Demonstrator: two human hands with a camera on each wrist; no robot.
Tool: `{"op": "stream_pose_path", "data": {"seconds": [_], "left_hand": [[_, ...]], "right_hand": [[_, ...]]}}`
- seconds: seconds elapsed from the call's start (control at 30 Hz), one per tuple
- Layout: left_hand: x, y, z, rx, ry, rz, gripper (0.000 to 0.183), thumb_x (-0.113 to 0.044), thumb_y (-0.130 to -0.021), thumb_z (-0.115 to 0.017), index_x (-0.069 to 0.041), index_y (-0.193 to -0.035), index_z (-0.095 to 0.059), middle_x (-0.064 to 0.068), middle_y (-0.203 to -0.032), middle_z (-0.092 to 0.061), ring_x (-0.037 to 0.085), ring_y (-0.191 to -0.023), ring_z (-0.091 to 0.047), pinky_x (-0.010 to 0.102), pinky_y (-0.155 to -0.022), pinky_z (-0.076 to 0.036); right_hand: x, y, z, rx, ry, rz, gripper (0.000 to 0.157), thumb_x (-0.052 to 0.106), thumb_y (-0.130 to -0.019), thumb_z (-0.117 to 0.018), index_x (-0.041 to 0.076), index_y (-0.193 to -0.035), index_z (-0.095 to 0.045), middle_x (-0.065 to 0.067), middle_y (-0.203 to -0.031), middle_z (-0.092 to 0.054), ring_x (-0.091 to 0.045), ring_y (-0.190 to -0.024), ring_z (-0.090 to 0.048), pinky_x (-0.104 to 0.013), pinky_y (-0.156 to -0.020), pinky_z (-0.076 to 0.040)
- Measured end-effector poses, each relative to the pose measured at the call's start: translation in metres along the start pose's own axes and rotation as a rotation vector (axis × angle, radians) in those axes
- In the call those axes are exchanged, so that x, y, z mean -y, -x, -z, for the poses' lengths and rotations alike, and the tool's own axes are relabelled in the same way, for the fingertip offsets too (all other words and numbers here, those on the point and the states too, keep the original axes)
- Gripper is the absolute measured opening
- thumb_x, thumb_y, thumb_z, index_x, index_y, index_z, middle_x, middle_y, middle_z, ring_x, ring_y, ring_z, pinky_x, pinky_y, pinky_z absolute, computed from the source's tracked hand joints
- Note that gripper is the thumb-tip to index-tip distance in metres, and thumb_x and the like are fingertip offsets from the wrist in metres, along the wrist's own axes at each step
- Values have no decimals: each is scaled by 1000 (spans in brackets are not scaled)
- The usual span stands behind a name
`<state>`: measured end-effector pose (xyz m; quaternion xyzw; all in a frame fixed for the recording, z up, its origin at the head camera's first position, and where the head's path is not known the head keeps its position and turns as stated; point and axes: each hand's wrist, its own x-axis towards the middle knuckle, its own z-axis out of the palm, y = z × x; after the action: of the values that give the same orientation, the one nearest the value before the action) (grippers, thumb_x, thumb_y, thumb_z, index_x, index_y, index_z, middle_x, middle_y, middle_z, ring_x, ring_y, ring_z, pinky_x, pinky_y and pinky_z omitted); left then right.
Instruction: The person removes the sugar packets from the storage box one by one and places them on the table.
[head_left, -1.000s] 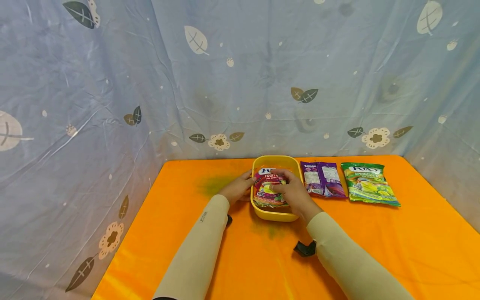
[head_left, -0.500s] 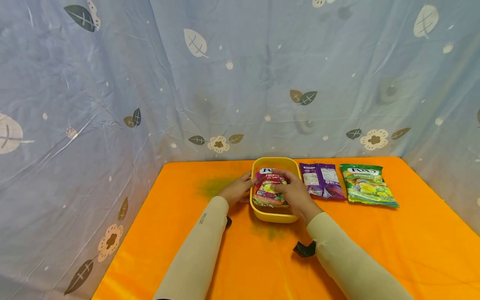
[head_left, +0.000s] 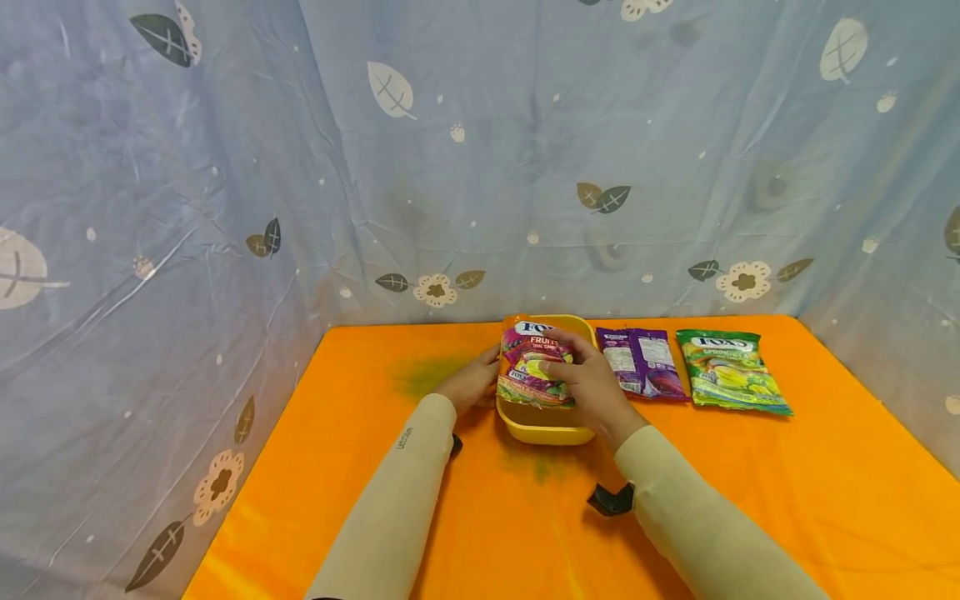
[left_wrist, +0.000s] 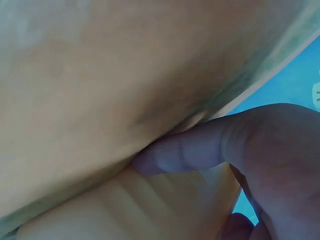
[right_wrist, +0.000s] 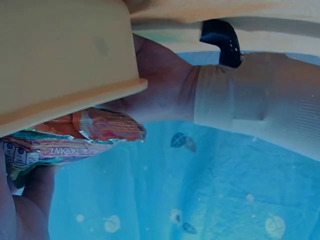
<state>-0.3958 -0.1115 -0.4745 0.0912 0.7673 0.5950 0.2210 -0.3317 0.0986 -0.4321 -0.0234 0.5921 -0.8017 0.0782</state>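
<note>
My right hand (head_left: 596, 392) holds a candy packet (head_left: 528, 367) by its right side, thumb on the printed front. The packet, orange and magenta with "FOX'S FRUITS" lettering, is tilted above a yellow plastic tub (head_left: 551, 435) and hides much of its inside. At the tub's left wall, my left hand (head_left: 468, 383) grips the side; its fingertips are partly hidden behind the packet. One finger lies low along the outer wall in the left wrist view. From the right wrist, the packet (right_wrist: 65, 145) shows beyond the rim of the tub (right_wrist: 65, 55).
Right of the tub lies a purple packet (head_left: 641, 362), back side up. A green candy packet (head_left: 735, 371) lies farther right. All rest on an orange-covered table (head_left: 510, 525), with a patterned blue curtain (head_left: 480, 167) behind and at both sides.
The right hand has raised the candy packet from inside the tub to above its rim, tilting it slightly leftward. The left hand has stayed at the tub's left side.
</note>
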Motion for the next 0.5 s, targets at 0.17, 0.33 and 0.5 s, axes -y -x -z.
{"op": "stream_pose_path", "data": {"seconds": [0.17,0.33,0.5], "left_hand": [[-2,3,0,-13,-43,1,64,-61,-93,-44,-42,-151,-23,1,-133,-51,24,-101,-60,44,-78,-52],[-5,6,-1,-11,-33,-9,64,-58,-95,-45,-39,-152,-22,2,-129,-54,24,-98,-61,42,-77,-53],[-6,7,-3,-2,-13,-23,63,-55,-95,-46,-37,-152,-24,3,-127,-55,24,-97,-61,42,-77,-53]], "right_hand": [[5,5,-3,37,7,5,53,0,-88,-67,21,-136,-53,-8,-136,-43,-34,-115,-50,-42,-86,-51],[9,8,-5,55,9,-2,54,2,-89,-66,22,-137,-51,-9,-136,-42,-34,-115,-50,-42,-86,-50],[14,9,-6,61,13,-5,52,3,-90,-66,23,-136,-52,-8,-135,-44,-35,-114,-51,-43,-86,-50]]}}
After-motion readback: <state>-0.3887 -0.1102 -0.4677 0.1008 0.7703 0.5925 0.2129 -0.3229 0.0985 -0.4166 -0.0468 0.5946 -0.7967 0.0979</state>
